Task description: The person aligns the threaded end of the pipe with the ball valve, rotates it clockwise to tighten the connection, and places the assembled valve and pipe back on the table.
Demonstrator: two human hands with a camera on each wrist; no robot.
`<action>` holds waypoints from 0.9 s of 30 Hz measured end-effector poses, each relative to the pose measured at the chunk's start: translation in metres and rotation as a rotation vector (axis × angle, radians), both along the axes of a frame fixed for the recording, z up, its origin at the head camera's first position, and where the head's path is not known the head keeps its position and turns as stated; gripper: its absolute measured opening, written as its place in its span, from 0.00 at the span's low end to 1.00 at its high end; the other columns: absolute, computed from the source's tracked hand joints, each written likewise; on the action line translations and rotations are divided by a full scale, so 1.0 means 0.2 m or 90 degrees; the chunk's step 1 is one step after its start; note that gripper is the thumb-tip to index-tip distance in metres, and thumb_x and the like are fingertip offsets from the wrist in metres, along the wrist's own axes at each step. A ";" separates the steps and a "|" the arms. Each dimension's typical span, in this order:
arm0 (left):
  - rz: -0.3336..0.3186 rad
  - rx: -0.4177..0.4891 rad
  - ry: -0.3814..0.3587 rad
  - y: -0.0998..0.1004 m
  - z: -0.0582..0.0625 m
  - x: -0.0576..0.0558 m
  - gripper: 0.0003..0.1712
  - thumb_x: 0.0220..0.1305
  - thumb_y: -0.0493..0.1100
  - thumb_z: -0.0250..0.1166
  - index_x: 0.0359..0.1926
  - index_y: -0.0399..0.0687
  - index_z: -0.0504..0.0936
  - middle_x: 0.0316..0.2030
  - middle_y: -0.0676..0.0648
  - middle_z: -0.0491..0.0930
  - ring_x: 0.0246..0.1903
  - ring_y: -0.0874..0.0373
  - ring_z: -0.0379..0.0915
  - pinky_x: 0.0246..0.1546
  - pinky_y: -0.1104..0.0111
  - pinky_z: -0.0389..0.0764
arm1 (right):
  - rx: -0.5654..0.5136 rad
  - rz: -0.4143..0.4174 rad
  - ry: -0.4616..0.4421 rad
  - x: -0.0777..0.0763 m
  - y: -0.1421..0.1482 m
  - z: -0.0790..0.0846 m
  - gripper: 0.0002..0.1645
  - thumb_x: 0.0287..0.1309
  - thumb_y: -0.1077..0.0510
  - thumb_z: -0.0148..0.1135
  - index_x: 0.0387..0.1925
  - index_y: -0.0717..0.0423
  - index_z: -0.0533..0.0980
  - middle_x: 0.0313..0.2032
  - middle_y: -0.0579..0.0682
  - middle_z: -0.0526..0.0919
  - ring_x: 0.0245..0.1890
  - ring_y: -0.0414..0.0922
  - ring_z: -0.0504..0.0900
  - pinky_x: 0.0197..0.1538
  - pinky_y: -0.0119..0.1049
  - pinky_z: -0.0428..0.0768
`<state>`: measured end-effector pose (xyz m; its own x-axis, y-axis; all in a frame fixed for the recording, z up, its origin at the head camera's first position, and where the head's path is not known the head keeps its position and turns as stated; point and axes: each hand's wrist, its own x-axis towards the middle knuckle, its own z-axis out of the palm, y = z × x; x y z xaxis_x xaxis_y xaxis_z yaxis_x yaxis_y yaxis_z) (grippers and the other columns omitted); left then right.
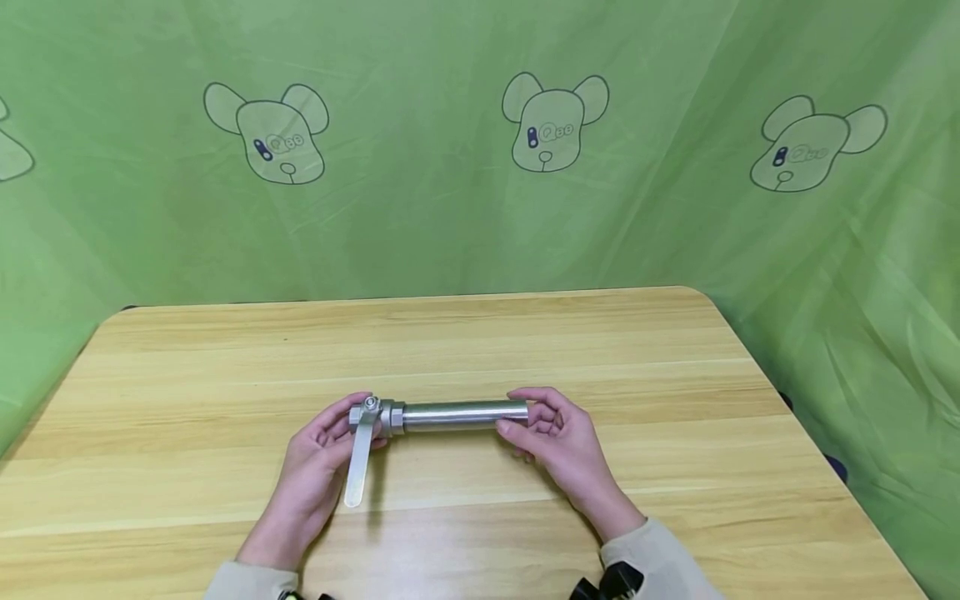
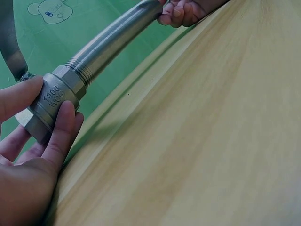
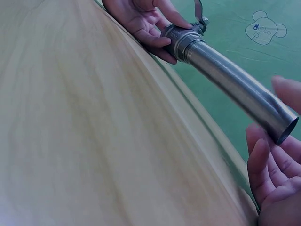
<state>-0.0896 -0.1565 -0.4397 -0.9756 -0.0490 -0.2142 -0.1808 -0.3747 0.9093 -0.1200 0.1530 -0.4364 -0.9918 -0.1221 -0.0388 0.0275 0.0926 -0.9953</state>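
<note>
Ball valve and steel pipe held level above the worktop.
The left hand pinches the valve body, stamped "1000 WOG", between thumb and fingers; its flat lever points toward the person; the pipe, its threaded end at the valve, runs rightward; the right hand curls its fingers loosely round the pipe's open end.

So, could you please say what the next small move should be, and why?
Perhaps turn the pipe with the right hand, to see whether it tightens: some thread shows outside the valve, which the left hand grips, and the right hand is at the pipe's open end.
</note>
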 end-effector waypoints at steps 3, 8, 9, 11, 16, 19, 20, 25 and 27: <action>0.004 0.002 0.001 0.00 0.00 0.00 0.24 0.67 0.25 0.66 0.57 0.53 0.85 0.51 0.54 0.91 0.53 0.61 0.87 0.57 0.64 0.92 | -0.011 0.002 0.009 0.00 0.01 0.00 0.35 0.53 0.66 0.80 0.63 0.58 0.79 0.33 0.46 0.84 0.27 0.35 0.78 0.29 0.25 0.82; 0.001 0.004 0.001 0.00 0.00 0.00 0.25 0.67 0.24 0.65 0.57 0.54 0.85 0.52 0.54 0.91 0.53 0.60 0.87 0.57 0.64 0.92 | -0.018 0.009 0.018 0.00 0.01 0.00 0.34 0.54 0.67 0.79 0.63 0.58 0.78 0.36 0.48 0.85 0.28 0.35 0.80 0.30 0.27 0.84; 0.000 0.004 0.001 0.00 0.00 0.00 0.25 0.67 0.24 0.65 0.57 0.54 0.85 0.52 0.54 0.91 0.53 0.60 0.87 0.58 0.64 0.92 | -0.020 0.011 0.019 0.01 0.01 0.00 0.33 0.55 0.67 0.79 0.63 0.58 0.78 0.35 0.47 0.85 0.27 0.36 0.81 0.29 0.28 0.84; -0.001 0.002 0.004 0.00 0.00 0.00 0.25 0.67 0.24 0.65 0.57 0.54 0.85 0.52 0.54 0.91 0.53 0.60 0.87 0.57 0.64 0.92 | -0.023 0.015 0.019 0.01 0.01 0.00 0.32 0.57 0.66 0.78 0.63 0.59 0.78 0.34 0.46 0.85 0.26 0.37 0.82 0.29 0.29 0.85; 0.000 0.000 0.004 0.00 -0.01 0.00 0.24 0.68 0.25 0.65 0.58 0.53 0.84 0.52 0.54 0.91 0.53 0.60 0.87 0.57 0.64 0.92 | -0.026 0.018 0.015 0.00 0.00 0.00 0.29 0.60 0.66 0.76 0.62 0.60 0.78 0.34 0.45 0.86 0.25 0.38 0.82 0.29 0.30 0.87; -0.001 -0.001 0.000 -0.01 -0.01 0.00 0.24 0.68 0.26 0.66 0.60 0.51 0.83 0.52 0.54 0.91 0.54 0.60 0.87 0.57 0.65 0.92 | -0.029 0.019 0.009 0.00 0.00 0.00 0.28 0.60 0.65 0.76 0.62 0.61 0.78 0.33 0.45 0.86 0.25 0.38 0.82 0.29 0.31 0.88; -0.001 -0.001 -0.003 -0.01 0.00 0.00 0.24 0.68 0.26 0.66 0.60 0.51 0.83 0.53 0.54 0.91 0.54 0.60 0.87 0.58 0.65 0.92 | -0.030 0.020 0.008 0.00 0.00 0.00 0.28 0.61 0.65 0.76 0.62 0.62 0.78 0.33 0.45 0.86 0.25 0.38 0.82 0.29 0.31 0.88; -0.003 -0.001 -0.010 -0.01 0.00 0.00 0.26 0.68 0.26 0.66 0.63 0.48 0.82 0.53 0.54 0.91 0.54 0.59 0.87 0.58 0.65 0.91 | -0.033 0.022 0.003 0.00 0.00 0.00 0.28 0.62 0.65 0.76 0.62 0.62 0.77 0.33 0.45 0.86 0.24 0.39 0.82 0.29 0.31 0.88; -0.006 -0.002 -0.010 -0.01 0.00 0.00 0.26 0.68 0.26 0.66 0.64 0.47 0.81 0.53 0.55 0.91 0.54 0.59 0.87 0.58 0.65 0.91 | -0.030 0.021 0.000 0.00 0.00 0.00 0.28 0.63 0.64 0.76 0.62 0.62 0.77 0.32 0.44 0.86 0.24 0.39 0.82 0.29 0.30 0.88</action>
<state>-0.0894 -0.1585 -0.4396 -0.9725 -0.0403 -0.2294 -0.1987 -0.3704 0.9074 -0.1201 0.1539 -0.4369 -0.9872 -0.1559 -0.0328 0.0258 0.0467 -0.9986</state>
